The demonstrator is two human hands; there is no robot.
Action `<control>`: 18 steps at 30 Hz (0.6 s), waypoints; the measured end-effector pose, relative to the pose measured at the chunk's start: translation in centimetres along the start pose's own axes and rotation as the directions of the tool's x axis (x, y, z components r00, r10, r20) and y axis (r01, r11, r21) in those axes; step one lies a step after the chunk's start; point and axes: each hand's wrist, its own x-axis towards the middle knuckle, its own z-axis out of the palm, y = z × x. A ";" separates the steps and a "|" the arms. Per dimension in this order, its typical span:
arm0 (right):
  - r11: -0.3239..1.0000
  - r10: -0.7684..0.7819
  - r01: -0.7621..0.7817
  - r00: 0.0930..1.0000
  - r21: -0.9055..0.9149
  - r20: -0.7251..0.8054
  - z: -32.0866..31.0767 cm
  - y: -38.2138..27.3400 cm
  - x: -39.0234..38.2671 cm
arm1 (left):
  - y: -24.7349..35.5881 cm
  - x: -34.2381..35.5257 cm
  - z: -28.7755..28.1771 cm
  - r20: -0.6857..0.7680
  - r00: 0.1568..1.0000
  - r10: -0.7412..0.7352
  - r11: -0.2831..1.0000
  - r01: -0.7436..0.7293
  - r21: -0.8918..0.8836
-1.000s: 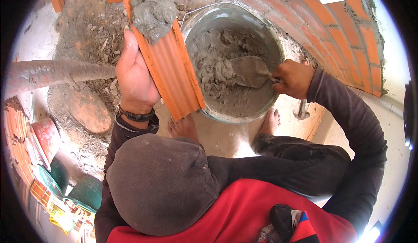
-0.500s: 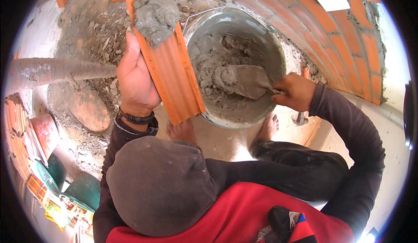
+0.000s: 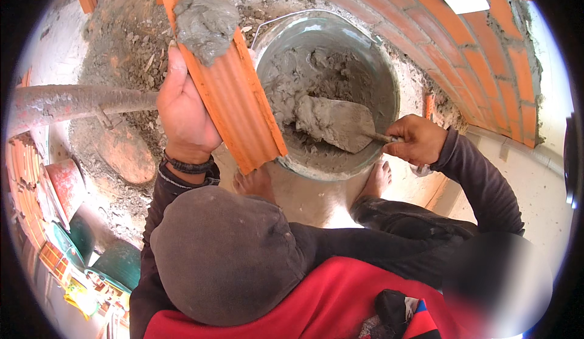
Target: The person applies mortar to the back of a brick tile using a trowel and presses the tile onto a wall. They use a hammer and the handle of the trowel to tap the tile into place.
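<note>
My left hand (image 3: 187, 117) is closed around the left side of a ribbed orange hollow brick (image 3: 237, 111), held tilted with its far end to the left. A thick lump of wet grey mortar (image 3: 207, 26) sits on that far end. In my right hand (image 3: 415, 139) is the handle of a trowel (image 3: 348, 123), its blade inside a round bucket (image 3: 394, 89). Some mortar clings to the blade's left part. More mortar (image 3: 328, 65) lies in the bucket around it. The brick's right edge overlaps the bucket's left side in view.
A brick wall (image 3: 420, 29) curves along the far right. Rubble (image 3: 131, 41) covers the ground at the far left, where a dirty pole (image 3: 79, 103) lies across. Green containers (image 3: 115, 265) and stacked bricks (image 3: 25, 187) stand at left. My bare feet (image 3: 255, 184) are beside the bucket.
The trowel blade and my right hand have come slightly nearer to me. My left hand and the brick with its mortar have shifted a little to the left.
</note>
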 end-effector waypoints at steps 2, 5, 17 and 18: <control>0.987 0.057 -0.062 0.998 0.150 0.035 -0.1 0.7 -0.3 | -0.1 0.1 0.6 -0.064 0.996 0.055 0.998 -0.055 -0.003; 0.942 0.080 -0.091 0.996 0.323 0.048 0.1 1.9 -0.6 | 0.4 0.2 0.4 0.012 0.997 0.078 0.997 -0.078 0.004; 0.863 -0.286 0.392 0.899 0.317 -0.332 1.6 -3.4 -8.7 | -1.3 2.7 1.6 0.272 0.915 0.297 0.874 -0.146 -0.463; 0.800 -0.326 0.462 0.870 0.383 -0.369 2.7 -4.1 -8.6 | -1.6 2.8 2.1 0.264 0.914 0.308 0.903 -0.193 -0.385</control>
